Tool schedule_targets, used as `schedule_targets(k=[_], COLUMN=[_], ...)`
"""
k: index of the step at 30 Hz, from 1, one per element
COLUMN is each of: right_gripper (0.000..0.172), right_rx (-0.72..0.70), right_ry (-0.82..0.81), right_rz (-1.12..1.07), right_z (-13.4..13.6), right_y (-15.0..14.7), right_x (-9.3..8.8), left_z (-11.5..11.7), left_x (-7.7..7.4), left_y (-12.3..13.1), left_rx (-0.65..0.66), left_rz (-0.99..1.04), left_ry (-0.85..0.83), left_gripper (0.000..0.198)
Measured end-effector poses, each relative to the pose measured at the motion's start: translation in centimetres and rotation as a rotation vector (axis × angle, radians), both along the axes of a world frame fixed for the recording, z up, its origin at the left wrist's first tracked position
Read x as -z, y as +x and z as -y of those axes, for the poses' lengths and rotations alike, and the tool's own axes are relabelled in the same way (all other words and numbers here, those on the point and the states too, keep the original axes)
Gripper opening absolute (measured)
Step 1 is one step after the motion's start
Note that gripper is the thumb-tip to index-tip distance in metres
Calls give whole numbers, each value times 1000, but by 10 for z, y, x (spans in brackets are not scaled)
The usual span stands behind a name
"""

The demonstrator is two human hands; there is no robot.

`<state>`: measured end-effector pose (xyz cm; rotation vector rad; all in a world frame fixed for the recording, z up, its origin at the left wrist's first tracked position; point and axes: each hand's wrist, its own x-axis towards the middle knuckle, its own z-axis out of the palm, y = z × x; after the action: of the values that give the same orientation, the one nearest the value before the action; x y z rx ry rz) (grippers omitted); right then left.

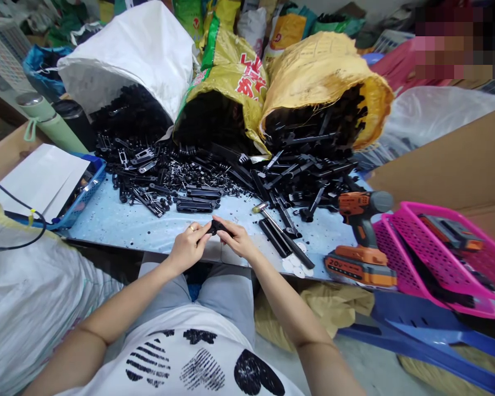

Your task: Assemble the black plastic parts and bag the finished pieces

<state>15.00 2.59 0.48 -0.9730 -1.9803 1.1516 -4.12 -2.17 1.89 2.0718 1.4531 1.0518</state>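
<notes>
Both hands meet over the front edge of the blue table (148, 231), pinching a small black part (215, 226) between them. My left hand (190, 246) grips its left side with thumb and fingers; a ring shows on one finger. On the other side my right hand (236, 237) holds it, fingers closed. The part's details are too small to make out. Just behind lie stacked black strips (198, 199) and a heap of small black parts and metal pins (181, 170). A hammer (282, 231) rests right of my right hand, beside long black bars (274, 237).
White (136, 38), green-yellow (226, 77) and orange (313, 71) sacks spill black parts along the back. An orange-black drill (361, 242) and pink baskets (441, 253) stand right; a blue basket (80, 195) and green bottle (49, 121) stand left.
</notes>
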Motion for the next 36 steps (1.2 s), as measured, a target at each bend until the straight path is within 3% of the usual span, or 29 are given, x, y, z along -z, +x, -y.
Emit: schedule_targets(k=[8, 14, 20, 23, 27, 29, 30, 32, 34, 36], right_gripper=[49, 49, 51, 52, 52, 51, 49, 45, 42, 42], right_rx=[-47, 276, 368, 382, 244, 220, 267, 490, 908, 1210], right_ry=[253, 182, 152, 127, 140, 205, 247, 306, 252, 152], right_rz=[169, -96, -165, -151, 103, 244, 286, 309, 315, 317], right_z=[-4, 19, 31, 29, 16, -3, -16, -51, -92, -134], right_y=[6, -33, -50, -54, -51, -31, -15, 28, 75, 115], right_x=[-18, -14, 3, 11, 10, 3, -2, -13, -26, -36], left_z=[-2, 0, -10, -14, -4, 3, 5, 4, -5, -17], left_x=[2, 1, -5, 5, 29, 36, 36, 31, 23, 14], left_y=[7, 31, 20, 15, 17, 14, 11, 4, 1, 2], left_rx=[18, -207, -105, -49, -269, -325, -296, -112, 171, 406], left_rz=[-35, 253, 234, 211, 224, 100, -19, -315, -566, -728], left_ry=[78, 286, 272, 228, 96, 23, 12, 34, 69, 72], left_gripper=[36, 37, 35, 34, 39, 43, 46, 51, 48, 42])
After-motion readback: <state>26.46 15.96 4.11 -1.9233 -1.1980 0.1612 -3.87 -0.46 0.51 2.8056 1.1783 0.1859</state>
